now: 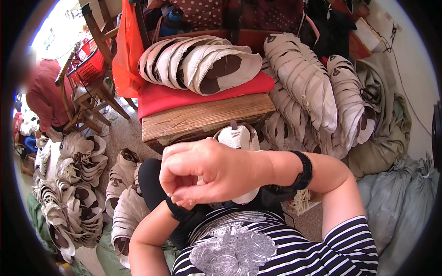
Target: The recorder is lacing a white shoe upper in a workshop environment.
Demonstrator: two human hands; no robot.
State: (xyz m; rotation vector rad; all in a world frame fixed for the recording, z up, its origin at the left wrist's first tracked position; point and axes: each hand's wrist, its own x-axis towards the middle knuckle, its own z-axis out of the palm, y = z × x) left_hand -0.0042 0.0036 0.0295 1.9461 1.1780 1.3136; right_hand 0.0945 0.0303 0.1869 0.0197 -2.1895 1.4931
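Observation:
My right hand is raised across my lap, fingers curled into a closed pinch. Whatever may be between its fingertips is too small to make out. Under it is a pale shoe upper with a dark brown lining, partly covered by the hand and wrist. From the lower left comes my left forearm, with a dark band at the wrist. My left hand is hidden behind the right one, so its fingers do not show. Another dark band circles my right wrist.
A wooden bench stands ahead, its red cloth bearing a row of nested shoe uppers. More uppers are stacked at right and on the left floor. Grey sacks lie at right. A person is beside a chair at far left.

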